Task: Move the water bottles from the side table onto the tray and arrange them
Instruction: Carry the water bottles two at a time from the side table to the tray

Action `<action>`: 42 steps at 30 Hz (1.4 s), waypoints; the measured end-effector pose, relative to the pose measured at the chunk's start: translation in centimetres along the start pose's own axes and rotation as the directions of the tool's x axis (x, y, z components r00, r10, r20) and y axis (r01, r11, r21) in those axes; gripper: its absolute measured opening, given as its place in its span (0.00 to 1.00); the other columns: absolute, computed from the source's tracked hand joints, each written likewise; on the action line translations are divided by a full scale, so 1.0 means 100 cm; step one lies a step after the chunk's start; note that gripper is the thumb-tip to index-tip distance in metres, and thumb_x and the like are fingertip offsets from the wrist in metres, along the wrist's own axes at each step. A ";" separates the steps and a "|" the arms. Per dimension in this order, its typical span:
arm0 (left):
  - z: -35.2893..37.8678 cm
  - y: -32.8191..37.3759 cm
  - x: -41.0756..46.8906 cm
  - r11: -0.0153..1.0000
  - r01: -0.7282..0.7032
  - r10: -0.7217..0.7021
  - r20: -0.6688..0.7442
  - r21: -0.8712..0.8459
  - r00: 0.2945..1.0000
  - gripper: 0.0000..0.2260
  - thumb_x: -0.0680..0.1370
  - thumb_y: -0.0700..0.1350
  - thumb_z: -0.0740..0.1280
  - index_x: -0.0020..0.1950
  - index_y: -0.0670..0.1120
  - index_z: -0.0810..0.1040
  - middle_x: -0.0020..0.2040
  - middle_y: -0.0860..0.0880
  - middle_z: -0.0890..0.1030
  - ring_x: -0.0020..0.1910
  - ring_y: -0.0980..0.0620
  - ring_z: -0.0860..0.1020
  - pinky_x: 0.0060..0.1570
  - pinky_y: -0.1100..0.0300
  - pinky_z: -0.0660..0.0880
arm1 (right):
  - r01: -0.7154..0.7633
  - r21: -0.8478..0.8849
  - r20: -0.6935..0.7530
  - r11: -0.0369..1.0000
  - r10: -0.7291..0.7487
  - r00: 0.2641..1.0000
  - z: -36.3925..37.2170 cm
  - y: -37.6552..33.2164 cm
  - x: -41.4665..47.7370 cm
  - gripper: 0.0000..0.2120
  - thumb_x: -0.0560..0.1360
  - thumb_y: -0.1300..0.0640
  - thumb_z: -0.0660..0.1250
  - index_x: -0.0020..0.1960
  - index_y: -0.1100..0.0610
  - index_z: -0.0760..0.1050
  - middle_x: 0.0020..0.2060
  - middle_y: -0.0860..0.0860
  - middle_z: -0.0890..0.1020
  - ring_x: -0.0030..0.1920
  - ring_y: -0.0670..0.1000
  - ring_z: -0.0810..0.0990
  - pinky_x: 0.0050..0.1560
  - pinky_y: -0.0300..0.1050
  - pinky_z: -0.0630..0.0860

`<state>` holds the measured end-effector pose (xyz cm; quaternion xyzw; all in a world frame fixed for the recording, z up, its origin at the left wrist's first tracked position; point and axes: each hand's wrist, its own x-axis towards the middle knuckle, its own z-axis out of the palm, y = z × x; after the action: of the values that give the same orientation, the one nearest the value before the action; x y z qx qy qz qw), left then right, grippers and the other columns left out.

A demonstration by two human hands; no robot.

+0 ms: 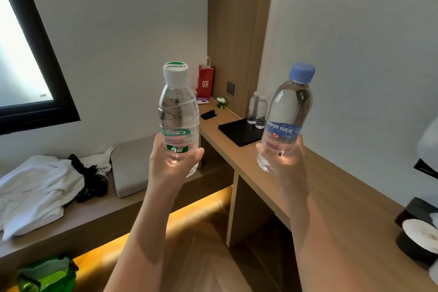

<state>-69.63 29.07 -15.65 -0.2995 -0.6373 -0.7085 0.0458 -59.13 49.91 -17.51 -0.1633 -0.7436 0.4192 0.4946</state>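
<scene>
A green-labelled water bottle point(178, 114) with a white cap is held upright in the left hand point(170, 166), whose fingers and thumb are wrapped round its lower part. A blue-capped water bottle point(288, 111) is gripped likewise near its base by the right hand point(292, 163) and is tilted slightly. Both are raised in the air. Beyond and between the two grips, a black tray point(237, 134) lies on the wooden counter point(331, 187); two small bottles point(257, 110) are seen standing close together at its far edge.
</scene>
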 end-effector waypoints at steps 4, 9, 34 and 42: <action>0.018 -0.031 0.043 0.999 0.020 -0.019 -0.013 0.029 1.000 0.35 0.61 0.58 0.75 0.64 0.48 0.72 0.54 0.48 0.80 0.50 0.55 0.80 0.43 0.69 0.76 | 0.017 0.076 0.012 0.997 -0.018 1.000 0.024 0.039 0.040 0.34 0.64 0.39 0.71 0.64 0.50 0.67 0.54 0.49 0.79 0.54 0.47 0.81 0.50 0.29 0.76; 0.047 -0.054 0.124 0.999 -0.024 0.022 0.035 0.046 0.999 0.34 0.63 0.56 0.75 0.65 0.45 0.71 0.54 0.48 0.80 0.52 0.53 0.80 0.46 0.66 0.77 | 0.036 0.126 0.008 0.991 -0.037 0.999 0.052 0.077 0.123 0.37 0.65 0.42 0.72 0.67 0.61 0.67 0.57 0.53 0.79 0.53 0.42 0.80 0.48 0.28 0.75; 0.115 -0.243 0.424 0.987 0.158 -0.150 0.276 -0.006 0.949 0.25 0.68 0.43 0.77 0.56 0.64 0.71 0.53 0.62 0.80 0.55 0.65 0.78 0.52 0.64 0.73 | -0.335 0.100 -0.108 0.937 0.344 0.933 0.214 0.221 0.331 0.32 0.69 0.53 0.78 0.68 0.48 0.67 0.57 0.47 0.80 0.56 0.44 0.80 0.51 0.42 0.79; 0.146 -0.324 0.488 0.974 0.226 -0.215 0.430 0.027 0.877 0.28 0.67 0.41 0.78 0.60 0.59 0.69 0.54 0.59 0.78 0.53 0.65 0.77 0.48 0.73 0.72 | -0.459 0.077 -0.299 0.885 0.459 0.837 0.253 0.257 0.347 0.27 0.67 0.61 0.79 0.54 0.39 0.69 0.53 0.40 0.79 0.50 0.36 0.79 0.38 0.25 0.74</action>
<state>-118.57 64.05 -20.38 -0.3742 -0.6531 -0.6332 -0.1803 -101.50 76.39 -20.92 -0.3994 -0.5958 0.4954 0.4899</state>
